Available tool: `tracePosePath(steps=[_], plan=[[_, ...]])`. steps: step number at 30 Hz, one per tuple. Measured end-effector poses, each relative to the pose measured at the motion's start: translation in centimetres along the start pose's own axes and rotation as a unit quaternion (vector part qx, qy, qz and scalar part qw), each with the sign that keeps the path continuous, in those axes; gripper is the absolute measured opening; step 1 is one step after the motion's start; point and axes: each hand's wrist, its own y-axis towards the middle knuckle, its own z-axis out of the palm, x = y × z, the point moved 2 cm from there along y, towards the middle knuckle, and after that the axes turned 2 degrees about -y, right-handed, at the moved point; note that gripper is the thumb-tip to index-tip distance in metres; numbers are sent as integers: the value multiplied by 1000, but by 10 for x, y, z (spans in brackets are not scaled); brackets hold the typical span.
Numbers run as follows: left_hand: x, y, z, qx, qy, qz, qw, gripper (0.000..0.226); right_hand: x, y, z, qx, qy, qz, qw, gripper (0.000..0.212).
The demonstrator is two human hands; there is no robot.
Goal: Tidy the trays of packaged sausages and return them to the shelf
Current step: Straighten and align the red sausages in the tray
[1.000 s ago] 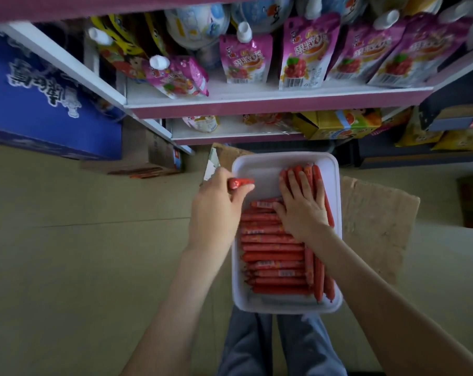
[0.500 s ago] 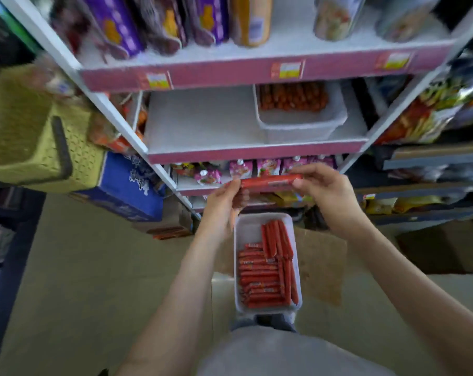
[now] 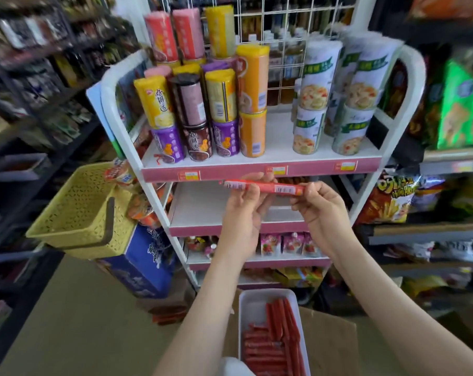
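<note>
A single red packaged sausage (image 3: 265,186) lies level between both hands, in front of the pink shelf edge. My left hand (image 3: 243,210) pinches its left part, and my right hand (image 3: 320,206) grips its right end. Low in the view a white tray (image 3: 253,299) holds several red sausages (image 3: 273,343), some laid crosswise and some lengthwise. The tray rests on a brown cardboard box (image 3: 330,337). Behind my hands, the second shelf (image 3: 192,210) is white and bare on its left; a second tray there is mostly hidden.
The white and pink rack (image 3: 259,169) carries tall snack canisters (image 3: 221,104) on its top shelf and pouches (image 3: 284,244) lower down. A yellow basket (image 3: 78,213) and a blue carton (image 3: 143,264) stand at the left. Chip bags (image 3: 390,199) fill shelves at the right.
Both hands lifted one sausage out of the tray and raised it from tray height to shelf height. The camera tilted up, so the tray dropped to the bottom of the view.
</note>
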Motion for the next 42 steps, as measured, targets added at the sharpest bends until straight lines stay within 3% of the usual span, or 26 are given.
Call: tracePosePath(steps=[3, 5, 7, 9, 13, 19, 21, 23, 27, 30, 32, 36, 38, 40, 42], plan=[[-6, 3, 7, 0, 56, 23, 998, 9, 1, 3, -9, 2, -134, 16, 991, 22], [-10, 6, 9, -6, 230, 77, 970, 6, 13, 4, -11, 12, -277, -11, 961, 13], [-10, 11, 10, 1, 455, 160, 876, 3, 31, 2, -5, 30, -307, -55, 950, 14], [-7, 14, 12, 25, 574, 237, 784, 11, 47, -2, 10, 65, -324, -104, 938, 24], [-1, 14, 20, 55, 626, 288, 723, 33, 59, -10, 28, 80, -364, -152, 915, 24], [0, 13, 20, 66, 651, 334, 679, 29, 62, -17, 18, 85, -314, -164, 931, 20], [3, 9, 15, 89, 652, 314, 685, 32, 58, -16, 12, 72, -321, -156, 931, 22], [3, 6, 11, 102, 641, 256, 716, 32, 53, -13, 3, 44, -292, -132, 946, 21], [0, 3, -1, 69, 551, 93, 826, 13, 38, -7, -30, -41, -168, -64, 983, 20], [3, -9, 0, 14, 401, 34, 915, 12, 19, -9, -59, -61, -101, 23, 993, 21], [12, -16, 2, -5, 330, 18, 944, 14, 1, -14, -70, -63, -88, 91, 990, 22], [41, -27, 8, 32, 351, -6, 936, 22, -29, -26, -83, -92, -87, 156, 980, 28], [52, -32, 9, 46, 361, -3, 931, 19, -40, -30, -84, -63, -120, 184, 974, 26], [60, -33, 7, 54, 386, 11, 921, 10, -49, -34, -86, -11, -242, 205, 948, 20], [64, -32, 1, 64, 469, 34, 880, 3, -48, -33, -84, 20, -369, 177, 912, 19]])
